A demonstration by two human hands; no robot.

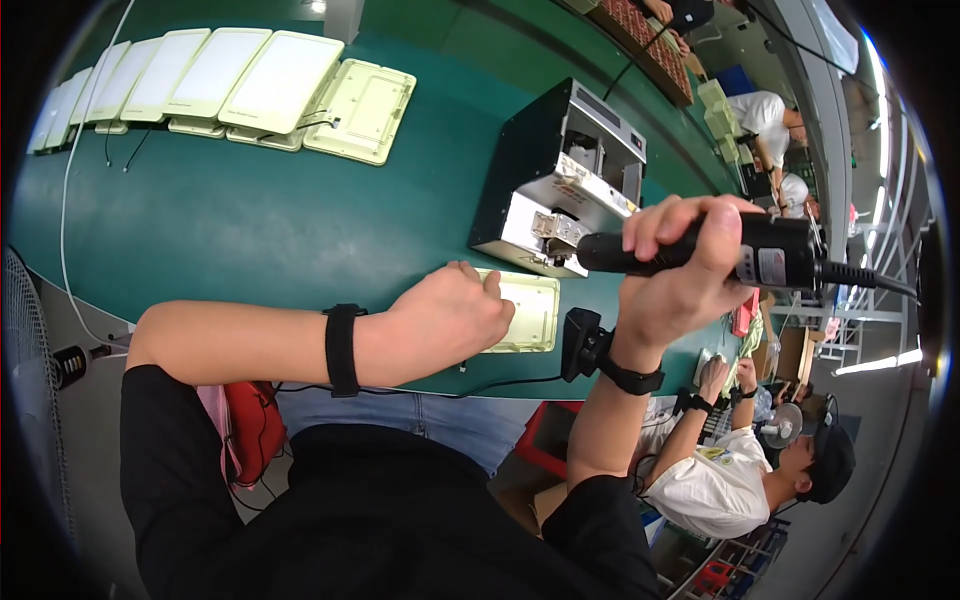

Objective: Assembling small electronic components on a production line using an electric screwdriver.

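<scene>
The right hand [685,285] is wrapped tightly around a black electric screwdriver [790,245], its tip pointing left at the metal front of a black-and-silver machine [530,150] (whether they touch, I cannot tell). The left hand [450,310], fingers curled, lies over the left part of a pale green tray [537,315] on the green counter [270,220], near the machine; whether it grips anything is hidden. White-faced panels [280,85] overlap in a row at the far left.
</scene>
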